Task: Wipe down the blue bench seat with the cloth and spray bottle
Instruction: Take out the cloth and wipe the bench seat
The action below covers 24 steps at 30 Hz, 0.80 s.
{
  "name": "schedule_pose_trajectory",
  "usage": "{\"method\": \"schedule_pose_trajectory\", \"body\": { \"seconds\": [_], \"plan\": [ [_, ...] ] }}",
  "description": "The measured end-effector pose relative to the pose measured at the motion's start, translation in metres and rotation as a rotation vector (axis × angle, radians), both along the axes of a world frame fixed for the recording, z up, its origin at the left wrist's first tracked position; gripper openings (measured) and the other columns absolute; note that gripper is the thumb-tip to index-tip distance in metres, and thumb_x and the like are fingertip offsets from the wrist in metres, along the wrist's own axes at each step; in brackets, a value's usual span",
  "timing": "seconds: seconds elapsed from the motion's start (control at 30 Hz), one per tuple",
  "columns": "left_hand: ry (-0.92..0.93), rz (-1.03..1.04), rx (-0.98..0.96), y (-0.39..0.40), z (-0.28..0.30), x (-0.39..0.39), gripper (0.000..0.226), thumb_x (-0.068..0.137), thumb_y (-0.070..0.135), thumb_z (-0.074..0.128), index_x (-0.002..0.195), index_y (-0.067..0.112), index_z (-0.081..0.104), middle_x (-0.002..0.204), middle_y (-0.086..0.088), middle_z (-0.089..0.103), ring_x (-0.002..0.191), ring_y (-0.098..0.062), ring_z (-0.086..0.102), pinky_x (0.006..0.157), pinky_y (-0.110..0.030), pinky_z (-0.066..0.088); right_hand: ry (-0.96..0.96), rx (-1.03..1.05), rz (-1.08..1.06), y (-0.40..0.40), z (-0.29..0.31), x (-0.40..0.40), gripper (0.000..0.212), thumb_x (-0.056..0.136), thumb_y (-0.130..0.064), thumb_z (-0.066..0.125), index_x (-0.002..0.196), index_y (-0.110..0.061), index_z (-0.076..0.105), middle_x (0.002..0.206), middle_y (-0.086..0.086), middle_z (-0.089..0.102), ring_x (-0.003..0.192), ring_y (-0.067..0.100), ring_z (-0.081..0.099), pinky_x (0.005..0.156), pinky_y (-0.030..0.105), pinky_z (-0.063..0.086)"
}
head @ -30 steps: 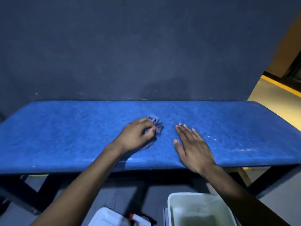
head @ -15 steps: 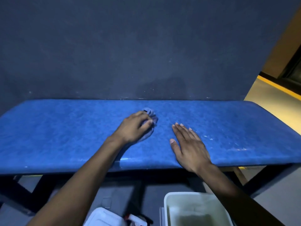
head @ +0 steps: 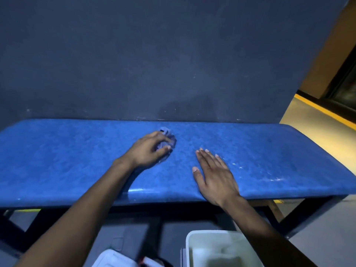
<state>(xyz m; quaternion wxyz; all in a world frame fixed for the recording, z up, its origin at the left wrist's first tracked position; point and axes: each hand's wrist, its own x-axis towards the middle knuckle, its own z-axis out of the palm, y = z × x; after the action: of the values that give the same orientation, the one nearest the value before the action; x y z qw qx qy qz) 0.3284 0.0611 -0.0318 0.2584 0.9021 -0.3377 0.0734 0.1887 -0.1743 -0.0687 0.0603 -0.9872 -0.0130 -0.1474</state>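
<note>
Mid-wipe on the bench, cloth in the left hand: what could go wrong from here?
The cloth is bunched small under the left hand, so strokes may miss patches of the bench seat. The right hand rests flat near wet glints and could slip or smear them.

Cloth [head: 167, 142] bunched under left hand [head: 149, 150] on bench [head: 269, 151], mid-seat. Right hand [head: 214, 175] flat on seat, right of the grip, nearer front edge. Bin [head: 217, 249] on floor below, right of grip.

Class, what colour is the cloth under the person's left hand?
Pale bluish-purple cloth, bunched under the left hand; seen in the head view.
</note>
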Motion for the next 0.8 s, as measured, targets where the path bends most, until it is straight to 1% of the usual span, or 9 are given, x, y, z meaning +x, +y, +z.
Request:
{"method": "schedule_pose_trajectory", "body": {
  "seconds": [0.1,0.2,0.27,0.33,0.4,0.5,0.63,0.73,0.8],
  "plan": [
    [-0.01,-0.117,0.049,0.039,-0.004,-0.034,0.029,0.094,0.054,0.055,0.12,0.044,0.062,0.129,0.02,0.057,0.124,0.002,0.051,0.102,-0.019,0.039,-0.006,0.009,-0.004,-0.001,0.0,0.0,0.075,0.097,-0.056,0.01,0.159,-0.017,0.027,0.168,-0.001,0.024,0.156,0.012,0.017,0.128,0.037,0.009],
    [-0.029,-0.052,0.029,0.089,0.0,-0.018,0.032,0.09,0.055,0.05,0.112,0.039,0.067,0.122,0.011,0.061,0.12,-0.004,0.054,0.099,-0.006,0.033,-0.006,0.014,0.001,-0.001,-0.001,-0.001,0.076,0.097,-0.056,0.009,0.16,-0.017,0.025,0.169,-0.002,0.023,0.156,0.011,0.015,0.128,0.035,0.007],
    [-0.054,0.097,0.006,0.117,-0.002,0.012,0.031,0.088,0.058,0.046,0.109,0.044,0.064,0.119,0.003,0.064,0.118,-0.017,0.059,0.099,-0.021,0.041,-0.007,0.018,-0.004,-0.001,-0.001,-0.001,0.075,0.097,-0.056,0.009,0.16,-0.018,0.025,0.169,-0.002,0.023,0.156,0.01,0.014,0.128,0.035,0.006],
    [-0.058,0.313,-0.002,0.129,-0.005,0.035,0.044,0.086,0.061,0.042,0.115,0.038,0.066,0.126,-0.006,0.063,0.121,-0.027,0.06,0.097,-0.036,0.046,-0.014,0.017,-0.004,0.0,-0.002,0.0,0.075,0.098,-0.056,0.01,0.16,-0.017,0.026,0.168,-0.002,0.025,0.156,0.011,0.016,0.128,0.035,0.007],
    [-0.058,0.415,0.006,0.118,-0.007,0.044,0.053,0.086,0.062,0.042,0.12,0.031,0.067,0.13,-0.008,0.062,0.124,-0.028,0.058,0.097,-0.039,0.046,-0.026,0.013,-0.006,0.001,-0.003,0.001,0.074,0.098,-0.055,0.012,0.159,-0.016,0.029,0.167,0.0,0.028,0.156,0.012,0.019,0.128,0.036,0.009],
    [-0.033,0.286,-0.017,0.069,-0.003,0.024,0.052,0.084,0.062,0.045,0.116,0.029,0.07,0.129,-0.003,0.064,0.123,-0.023,0.06,0.097,-0.032,0.045,-0.025,0.011,-0.008,0.0,-0.002,0.0,0.074,0.098,-0.055,0.012,0.159,-0.016,0.029,0.167,0.0,0.028,0.156,0.012,0.019,0.128,0.036,0.009],
    [-0.025,0.022,-0.031,0.019,0.003,-0.038,0.028,0.09,0.05,0.064,0.112,0.035,0.069,0.124,0.014,0.062,0.116,-0.005,0.059,0.089,-0.02,0.041,0.0,0.012,0.002,0.0,0.001,0.0,0.075,0.097,-0.056,0.009,0.159,-0.017,0.026,0.168,-0.001,0.025,0.156,0.012,0.016,0.128,0.036,0.008],
    [-0.017,-0.092,-0.02,0.036,0.0,-0.071,0.028,0.09,0.052,0.063,0.116,0.041,0.065,0.129,0.019,0.058,0.125,0.004,0.053,0.102,-0.023,0.042,0.007,0.013,-0.001,-0.001,0.002,-0.002,0.076,0.097,-0.056,0.009,0.159,-0.017,0.027,0.168,-0.001,0.025,0.156,0.012,0.017,0.128,0.036,0.009],
    [0.029,-0.083,-0.03,0.058,-0.001,-0.078,0.027,0.091,0.051,0.064,0.117,0.043,0.065,0.131,0.021,0.057,0.132,0.007,0.047,0.106,-0.02,0.039,0.011,0.011,-0.006,0.0,0.002,-0.003,0.076,0.097,-0.056,0.009,0.159,-0.018,0.026,0.168,-0.002,0.025,0.156,0.012,0.017,0.128,0.036,0.008]
  ]
}}
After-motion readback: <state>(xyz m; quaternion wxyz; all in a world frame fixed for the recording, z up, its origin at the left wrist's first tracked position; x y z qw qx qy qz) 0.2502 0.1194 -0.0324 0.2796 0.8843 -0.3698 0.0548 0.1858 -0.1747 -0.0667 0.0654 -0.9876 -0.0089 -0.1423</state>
